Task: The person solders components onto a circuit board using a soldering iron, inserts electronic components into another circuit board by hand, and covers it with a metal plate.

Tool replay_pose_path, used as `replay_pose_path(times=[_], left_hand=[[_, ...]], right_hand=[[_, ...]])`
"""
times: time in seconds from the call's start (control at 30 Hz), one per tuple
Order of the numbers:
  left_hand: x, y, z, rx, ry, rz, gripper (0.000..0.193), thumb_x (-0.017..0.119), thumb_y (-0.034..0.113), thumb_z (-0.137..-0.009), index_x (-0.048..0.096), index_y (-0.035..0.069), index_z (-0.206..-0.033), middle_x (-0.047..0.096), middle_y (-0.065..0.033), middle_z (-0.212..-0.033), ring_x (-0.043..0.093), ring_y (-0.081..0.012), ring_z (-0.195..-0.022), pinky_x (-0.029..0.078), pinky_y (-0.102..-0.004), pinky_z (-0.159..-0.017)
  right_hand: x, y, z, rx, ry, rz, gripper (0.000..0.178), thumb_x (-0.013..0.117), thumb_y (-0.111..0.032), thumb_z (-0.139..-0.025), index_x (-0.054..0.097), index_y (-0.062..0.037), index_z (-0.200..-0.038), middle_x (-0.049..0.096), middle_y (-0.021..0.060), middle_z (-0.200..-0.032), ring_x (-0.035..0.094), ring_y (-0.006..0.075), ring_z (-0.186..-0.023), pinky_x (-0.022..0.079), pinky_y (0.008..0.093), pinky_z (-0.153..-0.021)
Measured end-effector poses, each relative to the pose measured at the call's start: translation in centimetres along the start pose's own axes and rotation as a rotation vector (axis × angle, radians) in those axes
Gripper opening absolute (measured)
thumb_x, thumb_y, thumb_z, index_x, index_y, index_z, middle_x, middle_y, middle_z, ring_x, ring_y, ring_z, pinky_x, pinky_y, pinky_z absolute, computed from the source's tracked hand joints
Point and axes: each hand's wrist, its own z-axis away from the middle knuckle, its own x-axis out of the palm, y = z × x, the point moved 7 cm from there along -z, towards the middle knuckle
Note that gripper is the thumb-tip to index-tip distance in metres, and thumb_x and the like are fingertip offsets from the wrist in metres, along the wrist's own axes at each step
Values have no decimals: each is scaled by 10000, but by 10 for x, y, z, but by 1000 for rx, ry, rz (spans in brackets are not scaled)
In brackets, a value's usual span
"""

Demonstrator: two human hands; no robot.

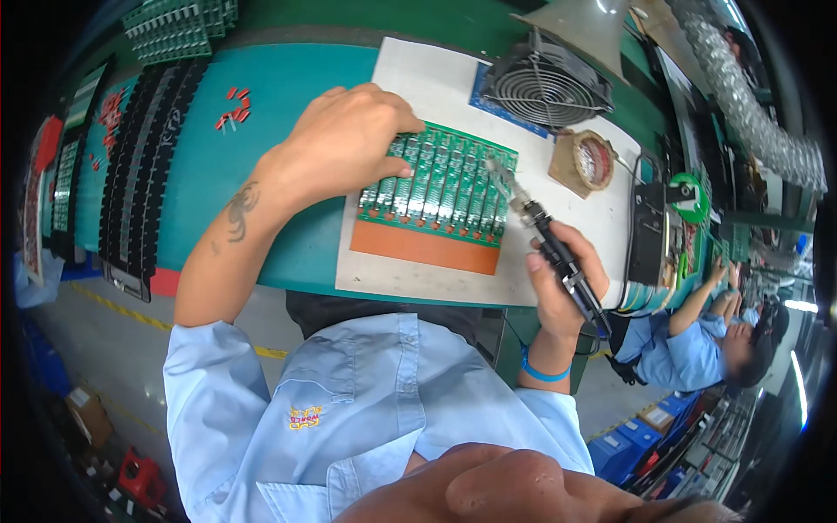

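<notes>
A green circuit board panel, made of several narrow boards side by side, lies in front of me. Under its near edge an orange-brown sheet sticks out. My left hand grips the panel's left side, thumb on top and fingers along the far left corner. In my right hand is a black soldering iron, held like a pen. Its metal tip points at the panel's right side; whether it touches the board I cannot tell. A blue band circles my right wrist.
A white board lies on the green mat. Beyond are a black fan and a solder roll. A black box stands right. Red components and black racks lie left. A co-worker sits at right.
</notes>
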Motion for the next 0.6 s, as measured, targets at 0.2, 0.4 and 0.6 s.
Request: replay_pose_path(times=[0.2, 0.4, 0.6], left_hand=[[-1, 1, 1, 35, 123, -41, 382, 854, 161, -771, 779, 35, -1124, 762, -55, -1160, 692, -280, -1075, 517, -420, -984], [-2, 2, -3, -1, 45, -63, 407, 856, 177, -772, 772, 39, -1145, 753, -67, -1177, 681, -277, -1089, 519, -405, -977], [6, -14, -2, 110, 71, 46, 415, 848, 219, -798, 766, 57, -1172, 728, -63, -1197, 638, -271, -1105, 502, -401, -979]], right_hand=[[-51, 40, 9, 30, 461, 165, 500, 768, -23, -824, 625, 7, -1302, 709, 153, -1079, 650, 200, -904, 524, 305, -822], [-48, 45, 19, 62, 398, -41, 477, 761, -75, -851, 620, 13, -1299, 706, 154, -1064, 660, 207, -914, 523, 309, -831], [10, -6, 17, -37, -66, -140, 382, 778, -62, -810, 688, 27, -1170, 708, 153, -927, 636, 208, -759, 507, 300, -711]])
